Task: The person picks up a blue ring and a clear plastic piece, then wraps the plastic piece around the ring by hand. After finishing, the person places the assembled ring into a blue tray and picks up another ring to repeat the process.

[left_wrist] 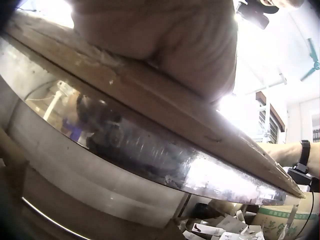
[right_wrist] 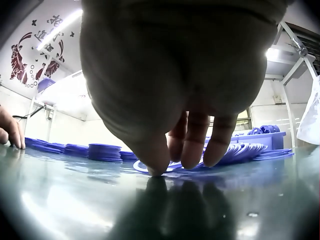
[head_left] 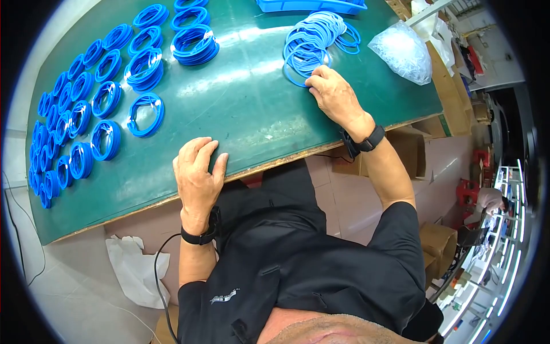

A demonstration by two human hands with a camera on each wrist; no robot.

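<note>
Head view: the right hand (head_left: 335,94) is at the green desk's (head_left: 246,109) far side, fingertips pressing the loose blue rings (head_left: 314,46), grip apart and clamping nothing. Meanwhile the left hand (head_left: 197,172) rests flat on the near edge, grip relaxed. Bundled rings (head_left: 143,69) lie well to the left.

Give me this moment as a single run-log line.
left grip: rests on table edge | right grip: fingertips on loose rings, hold unclear | bundled rings: rows at left | bag: far right

This is a factory workshop. Bundled blue rings (head_left: 158,113) lie in rows on a green-topped workbench (head_left: 240,103). Cardboard boxes (head_left: 438,241) stand beside it.
</note>
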